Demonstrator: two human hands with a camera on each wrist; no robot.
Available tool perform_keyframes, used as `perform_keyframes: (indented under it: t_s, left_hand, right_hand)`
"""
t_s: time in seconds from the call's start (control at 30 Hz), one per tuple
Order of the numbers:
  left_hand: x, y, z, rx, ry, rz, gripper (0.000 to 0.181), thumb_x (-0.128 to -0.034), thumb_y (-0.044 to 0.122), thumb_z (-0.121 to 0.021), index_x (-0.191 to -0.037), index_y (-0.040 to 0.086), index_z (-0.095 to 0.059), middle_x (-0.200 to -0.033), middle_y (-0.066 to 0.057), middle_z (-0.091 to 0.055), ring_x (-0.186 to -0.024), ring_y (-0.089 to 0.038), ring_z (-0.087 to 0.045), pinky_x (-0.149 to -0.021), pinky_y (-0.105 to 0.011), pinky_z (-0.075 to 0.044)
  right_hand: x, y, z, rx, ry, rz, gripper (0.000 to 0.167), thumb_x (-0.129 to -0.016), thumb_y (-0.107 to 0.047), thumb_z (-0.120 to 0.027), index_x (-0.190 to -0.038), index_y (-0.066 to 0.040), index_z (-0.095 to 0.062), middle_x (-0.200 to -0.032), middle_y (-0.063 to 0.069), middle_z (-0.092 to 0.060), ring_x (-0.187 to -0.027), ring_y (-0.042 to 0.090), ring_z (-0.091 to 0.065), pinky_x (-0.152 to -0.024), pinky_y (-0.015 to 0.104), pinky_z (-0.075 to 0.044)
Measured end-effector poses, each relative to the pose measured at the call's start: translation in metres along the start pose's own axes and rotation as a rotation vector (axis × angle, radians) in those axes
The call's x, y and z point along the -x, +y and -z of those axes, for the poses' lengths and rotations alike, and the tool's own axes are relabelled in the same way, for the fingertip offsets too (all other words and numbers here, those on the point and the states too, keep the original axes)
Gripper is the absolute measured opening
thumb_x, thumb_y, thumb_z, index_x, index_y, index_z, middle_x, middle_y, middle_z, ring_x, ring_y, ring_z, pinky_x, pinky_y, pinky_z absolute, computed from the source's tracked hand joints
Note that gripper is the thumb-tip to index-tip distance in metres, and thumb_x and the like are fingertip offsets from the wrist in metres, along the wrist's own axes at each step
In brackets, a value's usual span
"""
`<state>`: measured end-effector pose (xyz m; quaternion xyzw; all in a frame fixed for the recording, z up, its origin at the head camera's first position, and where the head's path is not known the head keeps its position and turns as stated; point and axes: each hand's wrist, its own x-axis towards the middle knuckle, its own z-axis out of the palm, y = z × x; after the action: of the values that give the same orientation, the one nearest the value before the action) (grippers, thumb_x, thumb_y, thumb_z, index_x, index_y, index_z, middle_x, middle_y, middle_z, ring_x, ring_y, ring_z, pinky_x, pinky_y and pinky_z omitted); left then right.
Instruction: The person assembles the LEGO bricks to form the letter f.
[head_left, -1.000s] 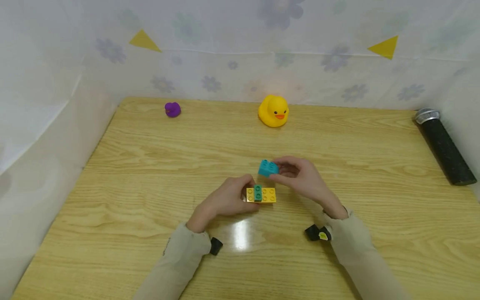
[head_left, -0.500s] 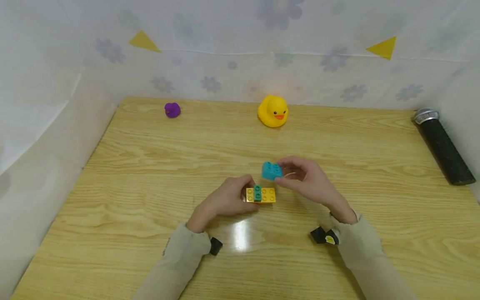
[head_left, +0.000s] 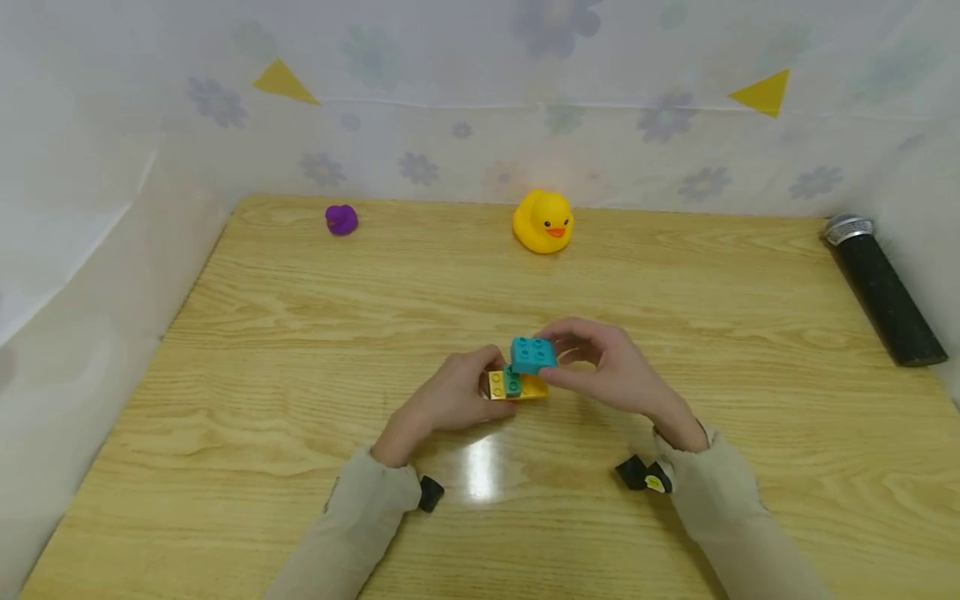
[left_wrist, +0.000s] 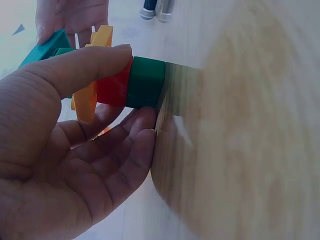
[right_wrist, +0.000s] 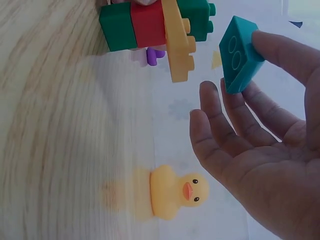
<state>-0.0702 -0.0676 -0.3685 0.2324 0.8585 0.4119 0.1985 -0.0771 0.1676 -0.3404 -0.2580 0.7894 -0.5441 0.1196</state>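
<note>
My left hand [head_left: 461,392] grips a stack of toy building bricks standing on the table. In the right wrist view the stack runs from a green bottom brick [right_wrist: 117,30] through a red brick [right_wrist: 149,26] to a long yellow brick [right_wrist: 178,47], topped by a smaller green brick [right_wrist: 194,19]. The left thumb presses the red brick in the left wrist view. Between thumb and fingertips, my right hand [head_left: 611,367] pinches a teal brick [head_left: 532,357], studs up. It hovers over the yellow brick's right part, hiding some studs; a gap separates them in the right wrist view.
A yellow rubber duck [head_left: 543,223] and a small purple duck [head_left: 342,220] sit along the back edge of the wooden table [head_left: 300,292]. A black microphone [head_left: 885,292] lies at the right. Flower-patterned white cloth [head_left: 420,100] hangs behind.
The right hand first drew slightly right with the teal brick, then came left and toward the stack, so the brick now overlaps the yellow one in the head view. The left hand stays put.
</note>
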Motion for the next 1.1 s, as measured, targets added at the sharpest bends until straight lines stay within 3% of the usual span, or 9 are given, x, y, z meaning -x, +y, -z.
perform_keyframes:
  t_s: [0.4, 0.63, 1.1]
  left_hand:
    - [-0.001, -0.001, 0.002, -0.003, -0.009, -0.013, 0.033, -0.0818, 0.022, -0.077, -0.102, 0.009, -0.055, -0.087, 0.001, -0.06, -0.07, -0.012, -0.052, -0.061, -0.024, -0.043]
    - [-0.001, -0.001, 0.002, -0.003, -0.014, -0.021, 0.032, -0.0822, 0.022, -0.077, -0.103, 0.009, -0.055, -0.087, 0.002, -0.061, -0.069, -0.012, -0.052, -0.059, -0.024, -0.044]
    - [-0.001, -0.003, 0.001, -0.003, 0.001, -0.041, 0.031, -0.0818, 0.02, -0.077, -0.1, 0.009, -0.055, -0.081, 0.001, -0.059, -0.066, -0.011, -0.051, -0.057, -0.023, -0.043]
  right_hand:
    - [0.001, 0.001, -0.005, 0.057, -0.05, 0.073, 0.039, -0.079, 0.001, -0.076, -0.115, -0.004, -0.063, -0.11, 0.006, -0.065, -0.092, 0.019, -0.061, -0.079, 0.045, -0.053]
    - [0.001, -0.002, -0.007, 0.147, -0.034, 0.127, 0.038, -0.08, -0.004, -0.077, -0.116, -0.01, -0.066, -0.109, 0.001, -0.066, -0.088, 0.015, -0.061, -0.076, 0.042, -0.054]
    - [0.0, -0.007, -0.011, 0.195, -0.023, 0.184, 0.038, -0.075, 0.001, -0.078, -0.11, -0.009, -0.068, -0.102, 0.001, -0.067, -0.085, 0.012, -0.063, -0.072, 0.039, -0.055]
